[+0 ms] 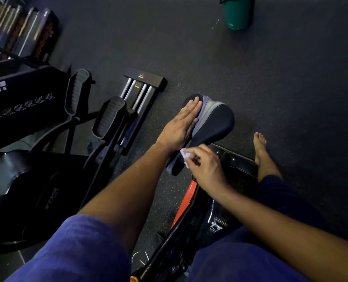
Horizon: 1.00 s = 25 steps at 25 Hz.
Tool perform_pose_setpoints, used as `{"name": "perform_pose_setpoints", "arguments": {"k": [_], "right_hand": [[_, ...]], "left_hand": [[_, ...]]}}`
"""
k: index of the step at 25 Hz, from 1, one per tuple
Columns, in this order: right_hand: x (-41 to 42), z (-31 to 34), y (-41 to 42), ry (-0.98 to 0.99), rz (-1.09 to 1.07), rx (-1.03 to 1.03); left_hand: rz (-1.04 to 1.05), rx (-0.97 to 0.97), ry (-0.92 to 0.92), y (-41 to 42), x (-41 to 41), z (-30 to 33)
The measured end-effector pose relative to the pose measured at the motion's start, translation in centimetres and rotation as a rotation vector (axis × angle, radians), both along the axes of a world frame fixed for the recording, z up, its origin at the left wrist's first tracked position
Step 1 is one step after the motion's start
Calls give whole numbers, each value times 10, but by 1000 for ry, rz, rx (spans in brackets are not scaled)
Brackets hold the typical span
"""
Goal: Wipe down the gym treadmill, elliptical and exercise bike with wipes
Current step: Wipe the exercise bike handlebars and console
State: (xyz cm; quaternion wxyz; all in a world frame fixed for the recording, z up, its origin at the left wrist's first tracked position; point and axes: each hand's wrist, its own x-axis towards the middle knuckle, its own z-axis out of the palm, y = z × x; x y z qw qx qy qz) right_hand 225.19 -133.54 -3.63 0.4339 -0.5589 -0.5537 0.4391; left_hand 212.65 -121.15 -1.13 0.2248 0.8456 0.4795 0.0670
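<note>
While left hand (pixel 181 123) lies flat on saddle (pixel 213 121), right hand (pixel 205 167) pinches wipe (pixel 184 154).

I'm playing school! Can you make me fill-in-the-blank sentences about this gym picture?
1. The left hand lies flat on the bike ____.
2. The right hand pinches a white ____.
3. The bottle on the floor is ____.

Missing words: seat; wipe; green.
</note>
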Motion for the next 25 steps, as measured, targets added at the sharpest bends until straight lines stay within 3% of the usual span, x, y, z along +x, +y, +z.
{"name": "perform_pose_setpoints", "arguments": {"k": [6, 10, 15, 19, 22, 25], "right_hand": [[70, 16, 71, -417, 34, 128], [94, 25, 114, -572, -23, 112], [92, 20, 88, -607, 40, 198], [72, 34, 43, -706, 301, 154], [58, 27, 32, -572, 441, 66], [64, 23, 45, -454, 410, 14]], "left_hand": [[0, -3, -13, 1, -3, -4], [11, -21, -10, 2, -3, -4], [16, -58, 17, 3, -2, -1], [22, -78, 24, 3, 0, 1], [115, -123, -27, -2, 6, 6], [285, -130, -135, -26, -1, 12]]}}
